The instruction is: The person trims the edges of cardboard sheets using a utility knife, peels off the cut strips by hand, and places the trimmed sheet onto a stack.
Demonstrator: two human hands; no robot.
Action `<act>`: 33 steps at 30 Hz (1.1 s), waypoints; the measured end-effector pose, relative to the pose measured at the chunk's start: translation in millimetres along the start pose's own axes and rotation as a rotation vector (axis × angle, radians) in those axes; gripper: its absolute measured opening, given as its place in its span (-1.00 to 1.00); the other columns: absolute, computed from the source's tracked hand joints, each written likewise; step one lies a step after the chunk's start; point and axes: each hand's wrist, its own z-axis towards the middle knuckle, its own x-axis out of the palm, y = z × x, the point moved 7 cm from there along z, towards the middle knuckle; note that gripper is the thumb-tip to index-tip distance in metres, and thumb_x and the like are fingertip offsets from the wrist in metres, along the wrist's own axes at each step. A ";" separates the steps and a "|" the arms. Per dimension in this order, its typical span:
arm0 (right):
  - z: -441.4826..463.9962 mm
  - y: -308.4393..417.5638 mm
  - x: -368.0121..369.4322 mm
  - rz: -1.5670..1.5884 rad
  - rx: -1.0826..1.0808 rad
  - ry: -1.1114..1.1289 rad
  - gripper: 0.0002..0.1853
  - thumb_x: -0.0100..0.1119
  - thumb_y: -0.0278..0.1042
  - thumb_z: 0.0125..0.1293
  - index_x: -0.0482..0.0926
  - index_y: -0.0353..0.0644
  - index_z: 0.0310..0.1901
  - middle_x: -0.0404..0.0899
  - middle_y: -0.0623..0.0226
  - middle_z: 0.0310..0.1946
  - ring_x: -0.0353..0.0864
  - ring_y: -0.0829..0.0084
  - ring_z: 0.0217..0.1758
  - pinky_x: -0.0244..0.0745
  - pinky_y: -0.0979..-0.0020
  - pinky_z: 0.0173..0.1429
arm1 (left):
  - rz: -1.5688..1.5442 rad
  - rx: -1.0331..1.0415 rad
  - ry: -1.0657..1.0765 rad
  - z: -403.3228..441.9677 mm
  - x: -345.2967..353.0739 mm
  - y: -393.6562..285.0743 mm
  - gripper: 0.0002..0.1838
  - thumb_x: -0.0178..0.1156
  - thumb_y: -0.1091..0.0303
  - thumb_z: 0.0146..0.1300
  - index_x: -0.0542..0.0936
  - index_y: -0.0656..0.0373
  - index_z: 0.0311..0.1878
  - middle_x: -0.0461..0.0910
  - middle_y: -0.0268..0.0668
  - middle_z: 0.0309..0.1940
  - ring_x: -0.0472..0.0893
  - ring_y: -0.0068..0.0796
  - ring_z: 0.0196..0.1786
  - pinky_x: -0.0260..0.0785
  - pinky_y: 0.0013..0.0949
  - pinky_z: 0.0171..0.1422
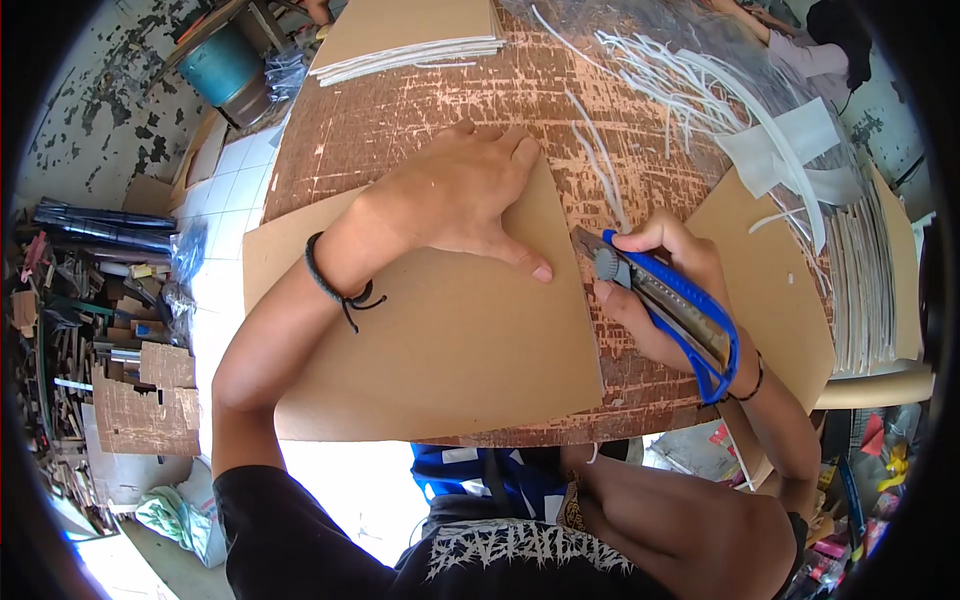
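A brown cardboard sheet (430, 350) lies on the scratched wooden table (400, 135), reaching over its near edge. My left hand (455, 195) presses flat on the sheet's upper part, fingers spread and thumb pointing right. In my right hand (665, 280) is a blue utility knife (690, 310), gripped with thumb and fingers around its body. The knife's tip is close to the sheet's right edge; whether it touches the sheet I cannot tell. Thin pale strips (600, 165) lie just beyond the knife.
A cardboard stack (410, 45) sits at the table's far side. White offcut strips (680, 85) pile up at the far right, near another person (820, 50). More cardboard (760, 270) and a stack of sheets on edge (865, 285) lie right. Scrap (90, 330) fills the floor left.
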 end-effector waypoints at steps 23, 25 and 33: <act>-18.3 9.5 -3.7 -0.030 -0.114 0.016 -0.69 0.44 -0.51 0.21 0.48 -0.29 -0.11 0.56 0.29 -0.56 0.59 0.45 -0.57 0.43 0.42 -0.42 | 0.054 -0.179 0.234 -38.9 20.5 -70.7 0.39 0.24 -0.51 0.17 -0.06 0.66 0.55 -0.05 0.48 0.56 -0.07 0.37 0.66 -0.16 0.27 0.69; -27.9 13.8 -5.4 -0.026 -0.083 0.026 -0.69 0.45 -0.50 0.18 0.49 -0.29 -0.12 0.53 0.29 -0.58 0.57 0.43 -0.58 0.42 0.41 -0.43 | 0.060 -0.195 0.265 -40.2 19.7 -71.7 0.41 0.23 -0.53 0.17 -0.10 0.63 0.57 -0.08 0.45 0.58 -0.11 0.34 0.68 -0.20 0.24 0.71; -85.3 38.4 -10.0 0.011 0.038 0.079 -0.66 0.47 -0.48 0.09 0.53 -0.29 -0.13 0.56 0.20 -0.45 0.62 0.34 -0.50 0.47 0.38 -0.38 | 0.089 -0.216 0.237 -40.9 19.2 -72.1 0.37 0.28 -0.47 0.16 -0.06 0.61 0.57 -0.08 0.39 0.60 -0.06 0.29 0.68 -0.14 0.21 0.71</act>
